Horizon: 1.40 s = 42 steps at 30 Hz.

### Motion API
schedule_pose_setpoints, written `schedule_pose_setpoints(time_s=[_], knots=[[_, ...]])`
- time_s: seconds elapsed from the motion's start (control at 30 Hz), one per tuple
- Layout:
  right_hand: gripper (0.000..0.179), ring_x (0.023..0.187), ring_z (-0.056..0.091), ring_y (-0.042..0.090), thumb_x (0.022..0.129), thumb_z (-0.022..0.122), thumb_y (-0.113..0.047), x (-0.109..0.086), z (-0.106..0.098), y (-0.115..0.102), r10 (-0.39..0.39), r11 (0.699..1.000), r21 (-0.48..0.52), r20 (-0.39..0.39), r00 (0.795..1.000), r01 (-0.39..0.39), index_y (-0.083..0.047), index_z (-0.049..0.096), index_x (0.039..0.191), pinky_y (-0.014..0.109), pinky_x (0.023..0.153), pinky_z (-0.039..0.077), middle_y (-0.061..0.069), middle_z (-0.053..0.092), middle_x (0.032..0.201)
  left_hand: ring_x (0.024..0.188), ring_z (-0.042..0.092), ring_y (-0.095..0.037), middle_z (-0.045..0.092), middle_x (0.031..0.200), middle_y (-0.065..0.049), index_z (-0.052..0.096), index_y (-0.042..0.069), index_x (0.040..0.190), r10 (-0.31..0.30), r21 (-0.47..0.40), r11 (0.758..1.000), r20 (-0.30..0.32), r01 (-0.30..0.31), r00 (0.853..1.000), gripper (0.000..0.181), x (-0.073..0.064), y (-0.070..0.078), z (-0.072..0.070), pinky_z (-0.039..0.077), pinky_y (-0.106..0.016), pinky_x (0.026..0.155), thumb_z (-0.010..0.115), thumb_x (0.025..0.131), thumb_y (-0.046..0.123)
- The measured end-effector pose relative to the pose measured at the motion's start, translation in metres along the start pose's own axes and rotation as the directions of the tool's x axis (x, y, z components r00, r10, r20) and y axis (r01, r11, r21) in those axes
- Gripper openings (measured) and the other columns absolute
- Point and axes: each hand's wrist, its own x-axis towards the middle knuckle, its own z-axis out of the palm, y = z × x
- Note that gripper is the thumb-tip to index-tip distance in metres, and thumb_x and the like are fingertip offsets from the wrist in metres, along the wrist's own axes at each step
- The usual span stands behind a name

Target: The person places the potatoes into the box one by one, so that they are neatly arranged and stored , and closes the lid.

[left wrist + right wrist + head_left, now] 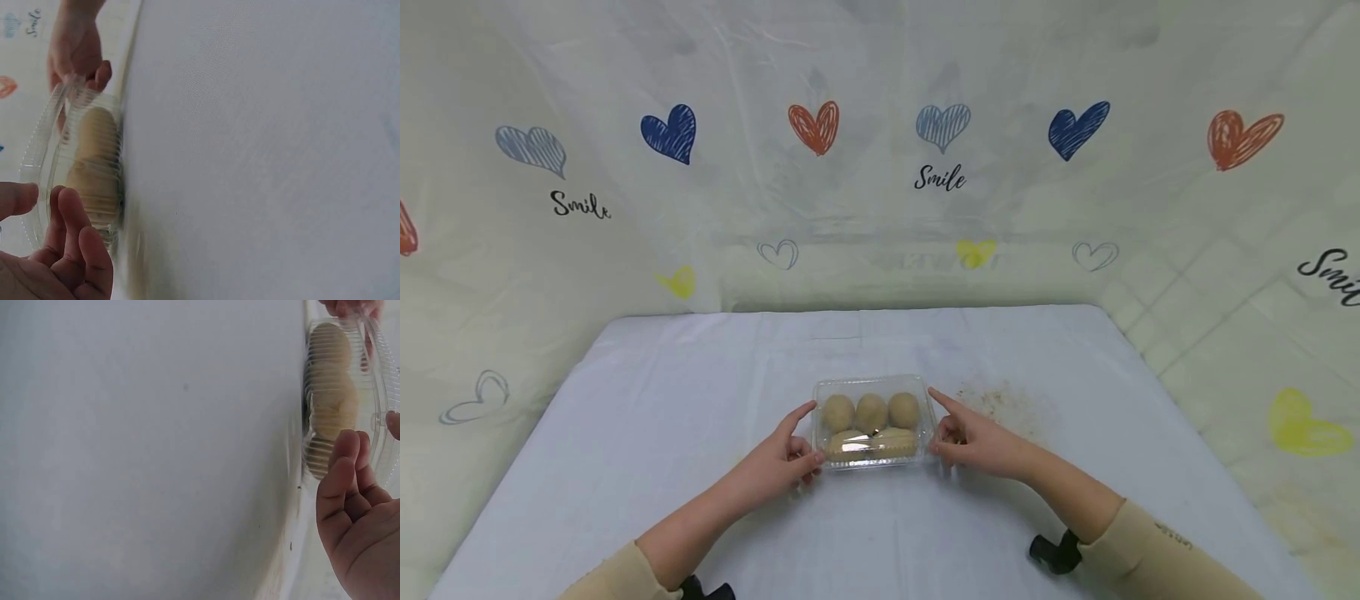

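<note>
A clear plastic clamshell container (874, 467) with a ribbed base is on the white tablecloth, its lid down. Inside it are three round tan pastries (871, 413) in a row at the back and two longer ones (848, 446) along the front. My left hand (786, 457) grips the container's left end, index finger at the back corner and thumb at the front. At the right end my right hand (970, 437) holds it the same way. Both wrist views show curled fingers (72, 215) below the rim and the thumb (394, 424) at the lid edge.
Brown crumbs (996, 404) are scattered over the cloth to the right of the container. Behind the table (662, 375) hangs a pale sheet (880, 50) printed with hearts and the word Smile. Black devices (1056, 552) are worn at both wrists.
</note>
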Motion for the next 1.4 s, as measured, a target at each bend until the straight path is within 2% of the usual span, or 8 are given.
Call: schedule_pose_setpoints(time_s=[0.23, 0.5, 1.07, 1.4], knots=[[0.085, 0.073, 0.058, 0.019, 0.096, 0.066, -0.017, -0.0010, 0.0019, -0.0018, 0.037, 0.995, 0.088, 0.009, 0.999, -0.037, -0.009, 0.010, 0.160, 0.031, 0.063, 0.050, 0.006, 0.057, 0.085, 0.069, 0.059, -0.019, 0.067, 0.083, -0.012, 0.010, 0.013, 0.158, -0.012, -0.008, 1.000, -0.010, 0.012, 1.000, 0.082, 0.0007, -0.0015, 0.0019, 0.048, -0.028, 0.061, 0.065, 0.096, 0.014], [0.086, 0.074, 0.057, 0.020, 0.096, 0.066, -0.015, -0.0012, 0.0031, -0.0030, 0.058, 0.988, 0.144, 0.014, 0.998, -0.059, -0.011, 0.008, 0.160, 0.032, 0.063, 0.051, 0.007, 0.055, 0.085, 0.065, 0.054, -0.016, 0.064, 0.080, -0.011, 0.009, 0.014, 0.158, -0.029, -0.041, 0.999, -0.004, 0.029, 1.000, 0.082, 0.0007, -0.0013, 0.0024, 0.046, -0.028, 0.060, 0.064, 0.096, 0.014], [0.087, 0.070, 0.055, 0.020, 0.096, 0.066, -0.015, -0.0026, 0.0048, -0.0040, 0.045, 0.986, 0.161, 0.013, 0.999, -0.047, -0.013, 0.007, 0.160, 0.033, 0.062, 0.050, 0.007, 0.054, 0.083, 0.062, 0.054, -0.016, 0.060, 0.076, -0.007, 0.012, 0.016, 0.157, -0.050, -0.088, 0.995, -0.020, 0.048, 0.999, 0.080, 0.0004, 0.0014, 0.0052, 0.046, -0.028, 0.059, 0.064, 0.095, 0.009], [0.088, 0.068, 0.055, 0.021, 0.097, 0.065, -0.018, -0.0036, 0.0032, -0.0058, 0.080, 0.977, 0.194, 0.035, 0.996, -0.085, -0.017, 0.004, 0.160, 0.036, 0.063, 0.050, 0.007, 0.058, 0.079, 0.069, 0.057, -0.018, 0.063, 0.081, -0.011, 0.010, 0.017, 0.158, -0.023, -0.038, 0.999, 0.015, 0.024, 1.000, 0.080, -0.0002, 0.0000, 0.0012, 0.047, -0.028, 0.062, 0.062, 0.098, 0.014]])
